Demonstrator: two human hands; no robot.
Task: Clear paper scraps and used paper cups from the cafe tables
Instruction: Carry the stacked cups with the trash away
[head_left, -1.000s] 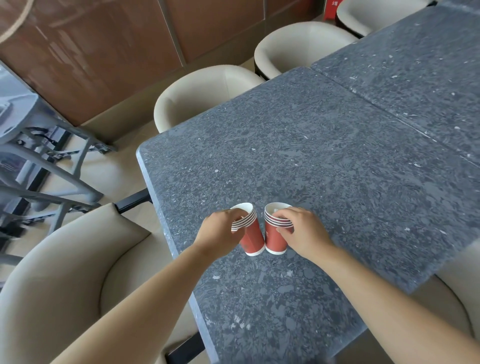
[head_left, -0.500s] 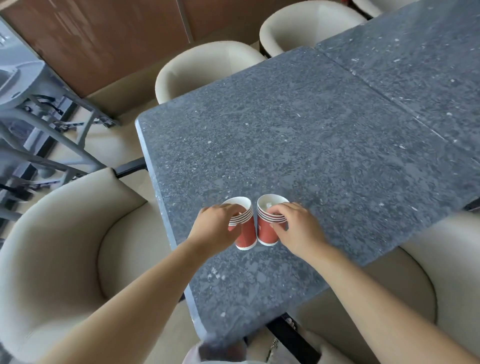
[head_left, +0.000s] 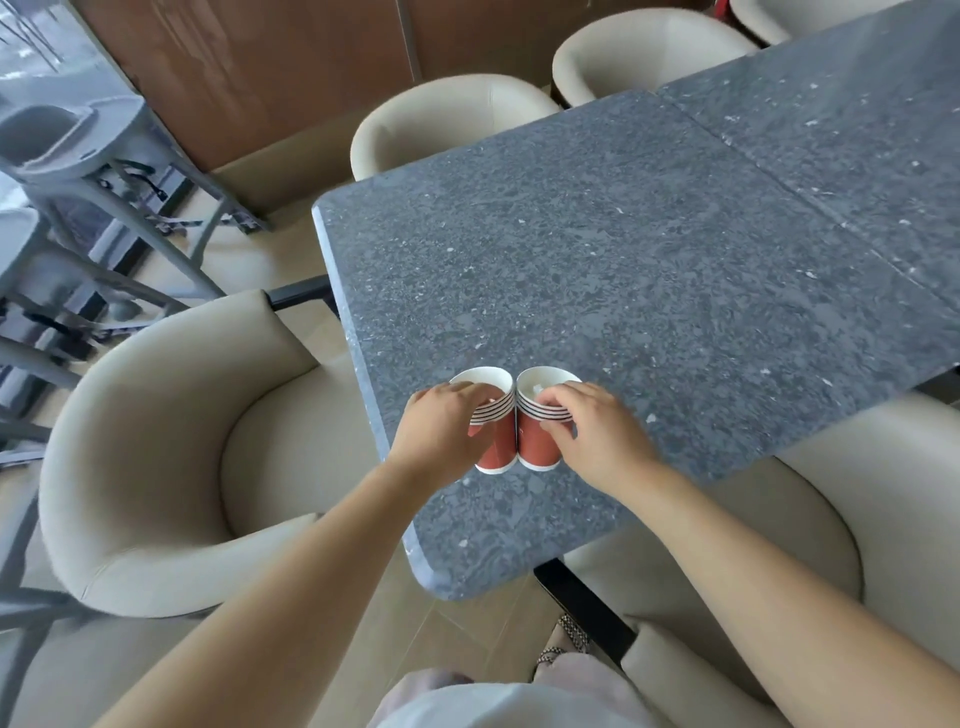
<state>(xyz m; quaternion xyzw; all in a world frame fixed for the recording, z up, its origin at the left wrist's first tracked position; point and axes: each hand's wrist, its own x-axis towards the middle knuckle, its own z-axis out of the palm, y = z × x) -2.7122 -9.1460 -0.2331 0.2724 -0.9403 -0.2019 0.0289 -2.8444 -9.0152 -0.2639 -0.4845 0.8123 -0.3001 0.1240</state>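
Both hands are busy: the left hand (head_left: 441, 428) is curled round the left red paper cup (head_left: 500, 449), which has a striped band under its white rim. The right hand (head_left: 597, 434) grips the right red paper cup (head_left: 535, 449), same pattern. The cups stand upright, pressed side to side, on the dark grey speckled stone table (head_left: 623, 270) near its left edge. Looks like a white crumpled scrap (head_left: 537, 387) inside the right one. Cream tub chairs (head_left: 156, 441) sit around the table.

two red paper cups (head_left: 498, 447) (head_left: 537, 441) upright, rims touching, near table corner.
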